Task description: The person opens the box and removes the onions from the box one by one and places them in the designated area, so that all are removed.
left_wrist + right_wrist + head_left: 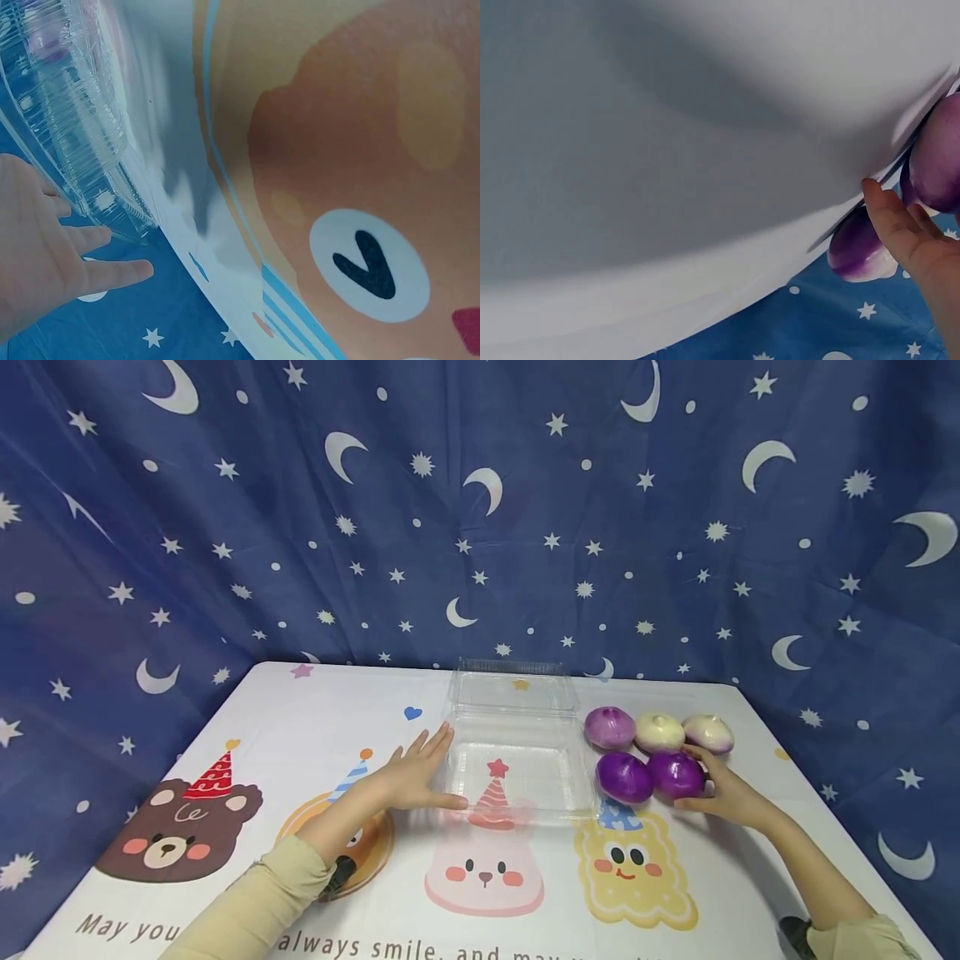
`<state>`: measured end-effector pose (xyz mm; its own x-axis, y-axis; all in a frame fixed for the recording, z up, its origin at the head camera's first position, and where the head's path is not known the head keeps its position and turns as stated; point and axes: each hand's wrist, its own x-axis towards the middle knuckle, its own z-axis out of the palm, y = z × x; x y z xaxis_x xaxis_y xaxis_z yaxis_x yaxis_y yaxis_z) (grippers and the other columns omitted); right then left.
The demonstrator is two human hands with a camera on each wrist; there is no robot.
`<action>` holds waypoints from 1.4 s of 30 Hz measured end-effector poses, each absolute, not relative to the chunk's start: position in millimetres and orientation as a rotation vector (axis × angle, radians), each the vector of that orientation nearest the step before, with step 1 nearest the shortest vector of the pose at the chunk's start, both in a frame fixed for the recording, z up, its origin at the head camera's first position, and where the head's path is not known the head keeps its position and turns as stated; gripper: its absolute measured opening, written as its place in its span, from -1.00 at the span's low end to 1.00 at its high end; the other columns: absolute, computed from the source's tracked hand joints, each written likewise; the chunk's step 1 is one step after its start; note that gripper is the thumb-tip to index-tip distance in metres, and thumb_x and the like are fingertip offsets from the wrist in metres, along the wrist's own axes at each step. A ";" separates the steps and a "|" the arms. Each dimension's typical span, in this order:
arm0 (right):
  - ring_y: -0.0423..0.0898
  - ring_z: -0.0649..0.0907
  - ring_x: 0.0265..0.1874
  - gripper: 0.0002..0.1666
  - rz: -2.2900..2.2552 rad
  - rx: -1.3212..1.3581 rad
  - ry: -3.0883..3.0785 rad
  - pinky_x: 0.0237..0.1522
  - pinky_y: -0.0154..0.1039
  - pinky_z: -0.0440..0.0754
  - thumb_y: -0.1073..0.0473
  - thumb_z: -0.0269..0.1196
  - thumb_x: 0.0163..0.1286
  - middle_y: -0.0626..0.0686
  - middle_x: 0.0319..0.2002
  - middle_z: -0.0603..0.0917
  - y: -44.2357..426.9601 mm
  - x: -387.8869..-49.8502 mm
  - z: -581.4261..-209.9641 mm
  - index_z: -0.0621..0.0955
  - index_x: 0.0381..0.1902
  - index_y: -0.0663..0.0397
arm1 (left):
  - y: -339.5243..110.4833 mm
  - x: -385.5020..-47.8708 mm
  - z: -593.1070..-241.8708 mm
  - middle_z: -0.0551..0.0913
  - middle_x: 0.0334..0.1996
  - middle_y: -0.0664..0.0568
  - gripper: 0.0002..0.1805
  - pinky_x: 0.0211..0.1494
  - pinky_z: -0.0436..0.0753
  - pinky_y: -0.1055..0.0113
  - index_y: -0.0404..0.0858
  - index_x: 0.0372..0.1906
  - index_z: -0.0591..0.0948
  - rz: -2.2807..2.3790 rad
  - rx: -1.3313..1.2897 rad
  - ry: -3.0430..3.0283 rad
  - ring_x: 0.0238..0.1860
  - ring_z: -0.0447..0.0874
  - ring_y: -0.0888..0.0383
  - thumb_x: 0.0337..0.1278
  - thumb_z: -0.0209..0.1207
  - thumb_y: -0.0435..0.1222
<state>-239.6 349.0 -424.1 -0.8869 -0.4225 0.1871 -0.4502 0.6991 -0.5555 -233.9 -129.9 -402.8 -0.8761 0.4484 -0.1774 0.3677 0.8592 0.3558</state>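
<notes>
A clear plastic clamshell box (525, 777) lies with its lid folded back on the table. My left hand (412, 777) rests at the box's left side, fingers spread and straight; the left wrist view shows the fingers (112, 274) beside the ridged plastic. To the right of the box, two deep purple onions sit in a front row. Around the right-hand purple onion (675, 775), my right hand (731, 793) curls its thumb and fingers. The other purple onion (624, 778) sits just left of it. In the right wrist view, a purple onion (937, 161) is by the palm.
Behind the front pair stand a lighter purple onion (610, 727), a whitish onion (659, 732) and a white-and-purple onion (708, 733). The white tablecloth (337, 710) carries cartoon prints. A blue star-and-moon curtain (412, 527) hangs along the table's back and sides.
</notes>
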 end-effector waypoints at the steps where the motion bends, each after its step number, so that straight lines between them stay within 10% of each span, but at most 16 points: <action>1: 0.39 0.36 0.11 0.02 0.962 0.746 -2.834 0.13 -0.01 0.48 0.34 0.44 -0.03 0.50 0.22 0.24 349.6 -240.0 -423.9 0.11 0.28 0.50 | -130.5 -234.1 -402.6 -0.30 0.53 -0.03 0.23 0.36 -0.06 -0.40 -0.23 0.50 -0.20 0.464 0.623 2.781 0.50 -0.27 -0.23 -0.08 0.13 0.34; 5: 0.09 0.34 0.11 0.01 0.983 0.769 -2.790 0.01 -0.70 0.28 0.33 0.45 -0.03 0.46 0.21 0.29 351.5 -242.0 -422.2 0.13 0.28 0.48 | -131.4 -234.8 -401.7 -0.30 0.53 -0.02 0.24 0.36 -0.05 -0.39 -0.22 0.50 -0.21 0.470 0.633 2.798 0.50 -0.26 -0.22 -0.08 0.14 0.35; 9: -0.02 0.34 0.12 -0.02 1.003 0.783 -2.774 -0.02 -0.79 0.15 0.31 0.45 -0.02 0.48 0.20 0.31 349.5 -243.5 -422.3 0.16 0.26 0.51 | -133.2 -233.9 -401.2 -0.29 0.53 -0.03 0.24 0.36 -0.05 -0.40 -0.23 0.50 -0.19 0.475 0.638 2.802 0.50 -0.25 -0.23 -0.08 0.15 0.34; 15: -0.43 0.33 0.08 -0.05 0.946 0.813 -2.728 -0.02 -0.72 0.27 0.33 0.44 -0.02 0.48 0.15 0.37 348.2 -244.1 -425.0 0.19 0.24 0.53 | -135.5 -232.5 -403.4 -0.24 0.53 -0.04 0.21 0.36 -0.05 -0.40 -0.24 0.50 -0.16 0.468 0.662 2.805 0.50 -0.25 -0.23 -0.06 0.13 0.34; 21: 0.32 0.44 0.06 -0.07 0.888 0.722 -2.819 0.04 -0.01 0.49 0.26 0.43 0.03 0.46 0.17 0.36 345.0 -241.8 -421.3 0.20 0.24 0.51 | -136.5 -231.0 -403.3 -0.21 0.53 -0.07 0.19 0.35 -0.03 -0.40 -0.26 0.50 -0.15 0.475 0.690 2.811 0.50 -0.24 -0.24 -0.04 0.14 0.31; 25: 0.41 0.45 0.05 -0.08 0.917 0.692 -2.833 -0.03 0.31 0.43 0.26 0.42 0.05 0.49 0.16 0.37 343.2 -240.6 -416.8 0.20 0.24 0.51 | -136.5 -231.2 -403.9 -0.22 0.53 -0.05 0.18 0.37 -0.04 -0.38 -0.24 0.50 -0.14 0.462 0.703 2.826 0.50 -0.26 -0.21 -0.03 0.12 0.32; 42: 0.27 0.53 0.02 -0.47 0.590 0.552 -2.532 0.06 0.19 0.42 0.22 0.32 0.20 0.32 0.00 0.55 291.8 -225.4 -401.7 0.45 0.07 0.35 | -148.4 -218.2 -406.3 0.19 0.44 -0.13 -0.12 0.36 0.27 -0.19 -0.25 0.41 0.24 0.406 0.903 3.067 0.43 0.12 -0.20 0.10 0.09 0.20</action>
